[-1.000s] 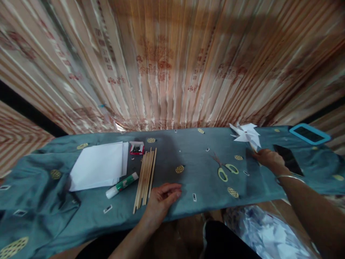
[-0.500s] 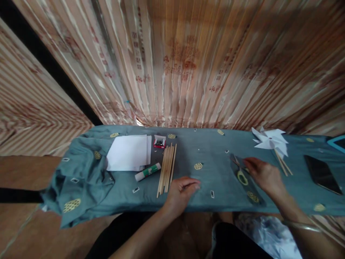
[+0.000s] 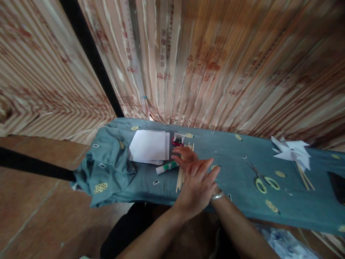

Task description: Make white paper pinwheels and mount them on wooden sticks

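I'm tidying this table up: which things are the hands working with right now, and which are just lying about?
In hand: wooden sticks, under the left hand and right hand.

Lying about: glue stick, white paper, red box, scissors, paper pinwheel.

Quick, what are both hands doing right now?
Left hand: open, fingers spread, holding nothing, over the wooden sticks.
Right hand: open, reaching over the sticks near the glue stick, holding nothing.

Both hands cover most of the wooden sticks (image 3: 180,177).
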Available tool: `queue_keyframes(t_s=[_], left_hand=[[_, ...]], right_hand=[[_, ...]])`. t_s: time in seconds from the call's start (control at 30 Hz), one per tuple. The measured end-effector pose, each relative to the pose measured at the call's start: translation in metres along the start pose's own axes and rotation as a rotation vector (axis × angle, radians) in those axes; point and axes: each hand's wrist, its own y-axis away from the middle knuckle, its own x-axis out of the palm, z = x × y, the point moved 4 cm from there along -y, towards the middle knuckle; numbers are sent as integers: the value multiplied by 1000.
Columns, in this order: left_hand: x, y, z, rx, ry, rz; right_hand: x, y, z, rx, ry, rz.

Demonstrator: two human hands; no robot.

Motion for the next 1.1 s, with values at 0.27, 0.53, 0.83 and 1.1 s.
queue_keyframes(t_s=[0.27, 0.53, 0.83, 1.1], left_hand=[[-15, -1, 12, -64, 78, -35], [-25, 1, 18, -96, 117, -51], [-24, 1, 22, -93, 133, -73], [-22, 0, 21, -88, 149, -90]], right_hand=[[50, -34, 28, -155, 147, 208], [50, -37, 25, -96, 98, 210], [46, -45, 24, -124, -42, 247], [39, -46, 31, 18, -101, 194]])
